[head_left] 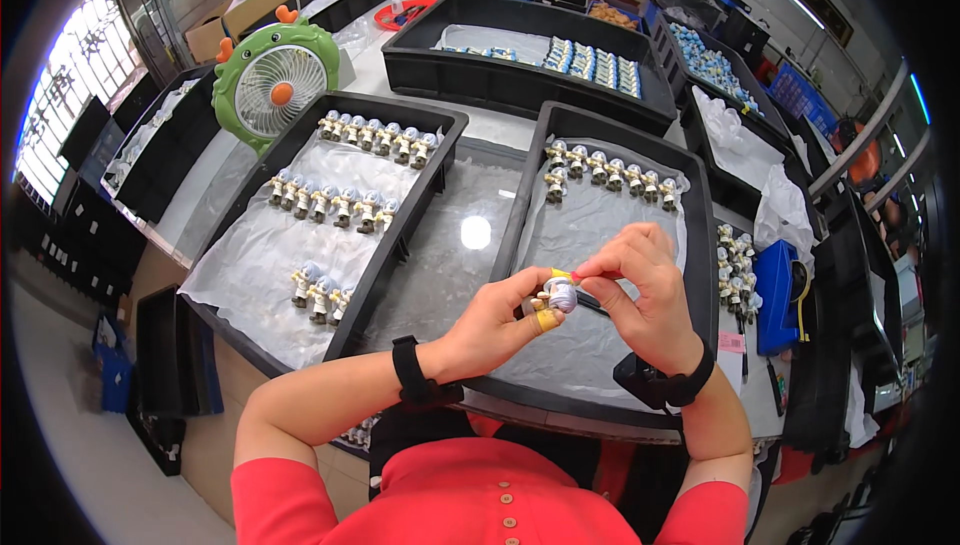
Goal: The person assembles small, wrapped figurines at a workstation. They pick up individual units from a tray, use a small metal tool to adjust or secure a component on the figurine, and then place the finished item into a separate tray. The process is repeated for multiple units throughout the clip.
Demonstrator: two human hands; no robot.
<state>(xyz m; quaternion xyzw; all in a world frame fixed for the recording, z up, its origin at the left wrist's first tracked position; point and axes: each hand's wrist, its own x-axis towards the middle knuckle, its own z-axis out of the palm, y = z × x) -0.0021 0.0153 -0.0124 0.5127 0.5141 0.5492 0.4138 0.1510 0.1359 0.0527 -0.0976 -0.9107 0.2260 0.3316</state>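
Observation:
My left hand [492, 323] is closed around a small figurine [561, 295] with a pale grey-blue head, held above the right-hand tray [520, 400]. Yellow wrapping shows on its thumb and forefinger. The fingers of my right hand [645, 280] pinch together right beside the figurine's head. Something small and pinkish-red shows at those fingertips, but its kind is not clear. Figurines [612, 173] of the same sort stand at the far end of this paper-lined tray. In the left-hand tray [450, 150], more figurines [330, 203] stand in rows.
A green dragon-shaped fan [280, 90] stands behind the left tray. Another black tray [480, 83] with blue-and-white pieces lies across the back. Beyond the right tray's side are a cluster of figurines [737, 270] and a blue container [782, 297]. Further trays are stacked around.

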